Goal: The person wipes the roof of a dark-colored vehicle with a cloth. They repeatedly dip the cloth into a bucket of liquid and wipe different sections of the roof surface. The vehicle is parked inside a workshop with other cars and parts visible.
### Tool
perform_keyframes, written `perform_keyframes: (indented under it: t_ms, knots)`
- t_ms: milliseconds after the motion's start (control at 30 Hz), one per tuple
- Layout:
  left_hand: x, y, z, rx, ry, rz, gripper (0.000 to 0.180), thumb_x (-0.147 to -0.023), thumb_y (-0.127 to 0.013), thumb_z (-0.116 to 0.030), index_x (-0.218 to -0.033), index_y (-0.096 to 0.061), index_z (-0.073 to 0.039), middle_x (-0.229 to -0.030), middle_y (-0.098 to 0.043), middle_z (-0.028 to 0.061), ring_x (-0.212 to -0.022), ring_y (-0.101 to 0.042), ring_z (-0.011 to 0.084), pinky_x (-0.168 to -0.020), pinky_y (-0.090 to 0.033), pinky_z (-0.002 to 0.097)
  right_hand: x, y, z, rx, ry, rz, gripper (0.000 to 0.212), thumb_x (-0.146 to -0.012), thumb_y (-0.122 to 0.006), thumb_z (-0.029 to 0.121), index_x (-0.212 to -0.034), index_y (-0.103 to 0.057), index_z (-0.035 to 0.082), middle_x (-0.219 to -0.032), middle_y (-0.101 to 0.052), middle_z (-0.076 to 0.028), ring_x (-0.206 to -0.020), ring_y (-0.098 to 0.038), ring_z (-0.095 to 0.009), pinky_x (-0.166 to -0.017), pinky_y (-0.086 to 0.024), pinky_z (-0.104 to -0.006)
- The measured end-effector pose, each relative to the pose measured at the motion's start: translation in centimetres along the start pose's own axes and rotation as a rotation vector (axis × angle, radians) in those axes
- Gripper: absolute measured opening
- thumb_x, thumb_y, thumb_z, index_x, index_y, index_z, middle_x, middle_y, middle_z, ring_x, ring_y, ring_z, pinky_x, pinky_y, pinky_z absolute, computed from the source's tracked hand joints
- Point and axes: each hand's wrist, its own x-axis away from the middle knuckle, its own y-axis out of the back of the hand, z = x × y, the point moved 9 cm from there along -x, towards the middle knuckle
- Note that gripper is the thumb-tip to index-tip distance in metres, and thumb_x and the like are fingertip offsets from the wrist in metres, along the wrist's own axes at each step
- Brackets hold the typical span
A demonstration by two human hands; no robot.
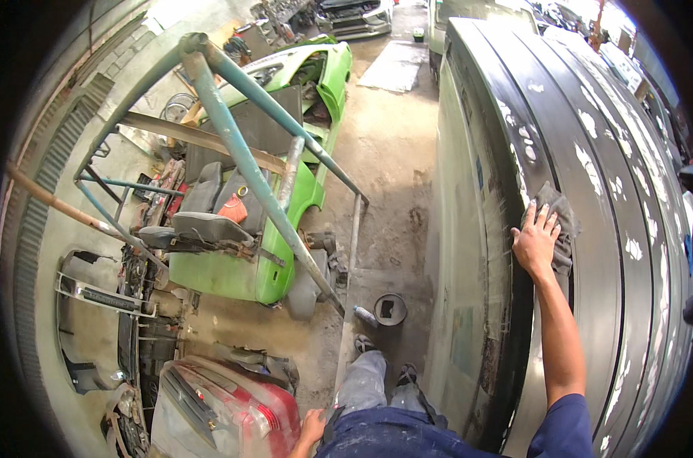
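My right hand (537,243) lies flat with spread fingers on a dark grey cloth (562,221), pressing it against a vehicle's long ribbed roof (591,267). The roof is dull black with scattered white patches, and the cloth lies near its left edge. My right arm stretches forward over the roof. Low in the picture, beside my left hip, is my left hand (313,424). Its fingers are mostly hidden, so whether it grips anything cannot be made out.
Blue-green pipe framing (247,168) rises on my left, before a cut green car body (232,267) with grey seats (209,198). A round container (390,310) and a bottle (365,316) are near my feet. A dusty red car part (239,412) lies lower left.
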Motion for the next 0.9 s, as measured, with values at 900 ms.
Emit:
perform_keyframes:
  t_ms: [900]
  knots:
    - [-22.2,14.6,-9.6,0.228,-0.139,0.019,0.041,-0.090,-0.067,-0.024,-0.125,-0.069,-0.002,-0.124,-0.068,0.0241,-0.120,-0.063,0.0399,-0.105,-0.048,0.0446,-0.9,-1.3,-0.5,0.082,-0.075,0.059,0.084,-0.095,-0.068,0.029,-0.163,-0.024,0.007,-0.165,-0.029,-0.027,-0.153,-0.024,-0.047,-0.125,-0.021,-0.0553]
